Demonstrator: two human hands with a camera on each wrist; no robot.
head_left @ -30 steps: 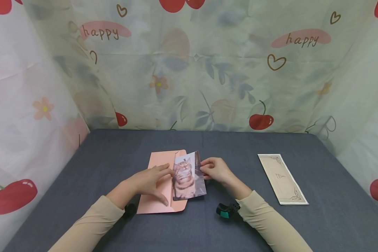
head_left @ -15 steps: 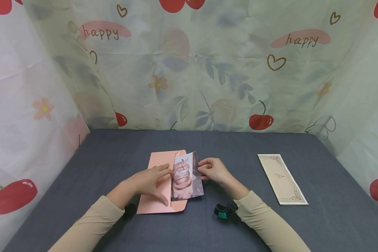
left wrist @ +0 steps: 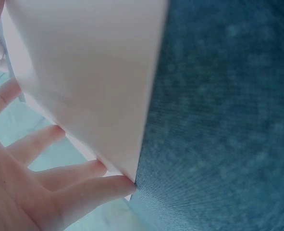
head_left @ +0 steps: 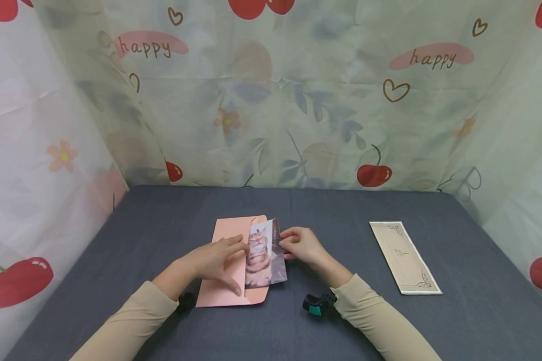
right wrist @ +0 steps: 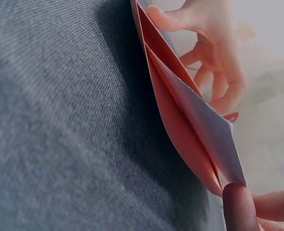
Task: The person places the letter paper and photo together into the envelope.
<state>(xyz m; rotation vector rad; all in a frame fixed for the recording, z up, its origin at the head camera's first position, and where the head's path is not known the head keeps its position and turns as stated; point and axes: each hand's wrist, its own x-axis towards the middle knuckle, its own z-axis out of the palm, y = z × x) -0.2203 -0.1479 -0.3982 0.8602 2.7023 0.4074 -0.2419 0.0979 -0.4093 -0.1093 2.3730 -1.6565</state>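
A pink envelope [head_left: 228, 228] lies on the dark cloth with its mouth facing right. My left hand [head_left: 217, 258] rests on it, fingers spread along its upper panel; in the left wrist view the fingertips touch the pale envelope [left wrist: 89, 72]. A cat photo card [head_left: 258, 258] lies over the flap, its left edge inside the mouth. My right hand [head_left: 303, 245] pinches the card's right edge between thumb and fingers. In the right wrist view, the card [right wrist: 214, 127] stands between the parted sides of the envelope [right wrist: 173, 130]; its inner end is hidden.
A long cream card [head_left: 404, 258] with a scrolled border lies on the right of the dark cloth-covered table [head_left: 334, 208]. Behind hangs a curtain [head_left: 280, 120] printed with cherries. A black wrist device [head_left: 315, 305] sits below the right wrist.
My right hand has moved left with the photo card, whose left part has slid further into the envelope. The left hand and the cream card stay in place.
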